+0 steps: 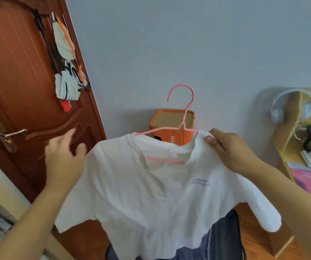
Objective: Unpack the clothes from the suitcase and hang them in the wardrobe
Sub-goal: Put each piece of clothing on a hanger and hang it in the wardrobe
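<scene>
Shirt (151,194) of white cloth hangs on a pink hanger (183,117) in front of the wall. Right hand (229,149) pinches its shoulder; left hand (62,156) is open beside the other shoulder, not holding it. Behind stand an orange box (171,126) and a brown door (19,91); a desk (289,132) is at right.

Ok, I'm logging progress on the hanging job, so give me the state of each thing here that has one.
White T-shirt: on the hanger, held up in the air, not yet in a wardrobe.
Pink hanger: through the shirt's neck, hook free.
Right hand: pinches the shirt's shoulder.
Left hand: open, fingers spread beside the other shoulder, blurred.
Wooden door: appears shut.
Bags: hanging on the door.
Orange box: on the floor by the wall.
</scene>
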`<state>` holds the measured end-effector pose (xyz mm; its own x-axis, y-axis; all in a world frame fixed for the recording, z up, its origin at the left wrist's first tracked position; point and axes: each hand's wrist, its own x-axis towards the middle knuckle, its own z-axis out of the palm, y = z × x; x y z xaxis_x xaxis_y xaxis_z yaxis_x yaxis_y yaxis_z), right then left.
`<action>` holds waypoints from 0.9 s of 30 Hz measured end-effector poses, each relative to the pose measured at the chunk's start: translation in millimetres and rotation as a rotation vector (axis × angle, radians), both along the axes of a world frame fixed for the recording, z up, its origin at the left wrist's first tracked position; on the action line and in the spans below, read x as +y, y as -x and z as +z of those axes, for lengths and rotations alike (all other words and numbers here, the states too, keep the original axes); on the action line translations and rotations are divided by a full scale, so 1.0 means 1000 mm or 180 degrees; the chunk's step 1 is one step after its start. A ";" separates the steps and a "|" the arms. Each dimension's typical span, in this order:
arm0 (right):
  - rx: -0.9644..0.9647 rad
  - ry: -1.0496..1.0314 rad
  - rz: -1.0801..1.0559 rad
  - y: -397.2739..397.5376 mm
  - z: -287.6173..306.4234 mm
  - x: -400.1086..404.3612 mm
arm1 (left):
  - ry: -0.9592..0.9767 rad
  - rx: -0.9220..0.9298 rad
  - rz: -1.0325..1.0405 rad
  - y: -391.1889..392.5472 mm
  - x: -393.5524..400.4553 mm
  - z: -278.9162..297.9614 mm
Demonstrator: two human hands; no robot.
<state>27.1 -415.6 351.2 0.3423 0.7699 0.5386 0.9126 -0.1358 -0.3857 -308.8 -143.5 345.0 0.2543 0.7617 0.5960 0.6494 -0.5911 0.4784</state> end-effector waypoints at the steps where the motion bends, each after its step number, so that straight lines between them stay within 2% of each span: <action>1: -0.0015 -0.0001 0.0054 0.006 0.001 0.005 | -0.0427 0.0099 -0.0493 -0.018 -0.021 0.007; 3: -0.0051 0.0110 0.0263 0.020 0.004 0.014 | -0.1060 0.0680 -0.1320 -0.057 -0.063 0.016; 6: -0.0098 0.0218 0.0469 0.028 0.011 0.013 | -0.1678 0.1030 -0.1322 -0.082 -0.073 0.016; 9: -0.0500 0.0350 0.0020 0.000 0.007 -0.013 | -0.1904 0.1329 -0.1356 -0.066 -0.047 0.011; 10: -0.0319 0.0291 -0.0282 -0.017 0.003 -0.026 | -0.1838 0.1393 -0.1387 -0.058 -0.040 0.010; 12: 0.0393 -0.0303 -0.0598 -0.037 -0.003 -0.048 | -0.1679 0.1407 -0.1316 -0.048 -0.032 0.011; 14: 0.1182 -0.0507 -0.0305 -0.032 -0.017 -0.051 | -0.1806 0.1365 -0.1174 -0.046 -0.031 0.016; 17: 0.1740 0.0910 0.0354 0.009 -0.056 -0.035 | -0.1925 0.1416 -0.1028 -0.035 -0.033 0.033; 18: 0.1726 0.1165 0.0333 0.015 -0.069 -0.030 | -0.1930 0.1480 -0.1021 -0.029 -0.033 0.040; 19: 0.1752 0.1115 0.0261 0.015 -0.078 -0.025 | -0.1950 0.1600 -0.1037 -0.019 -0.030 0.045; 23: 0.1847 0.0043 0.0010 0.006 -0.073 0.005 | -0.1639 0.2097 -0.1043 0.030 -0.023 0.057; 25: 0.1612 -0.0077 0.0134 0.018 -0.073 0.033 | -0.1059 0.1921 -0.0874 0.054 -0.027 0.060; 27: 0.1518 -0.0108 0.0644 0.046 -0.059 0.064 | -0.0385 0.1645 -0.0765 0.078 -0.032 0.061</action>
<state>-19.1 -352.0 292.5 0.4020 0.8309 0.3848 0.6408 0.0449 -0.7664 -387.2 -175.6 406.1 0.6927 0.5807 0.4277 0.6214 -0.7816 0.0549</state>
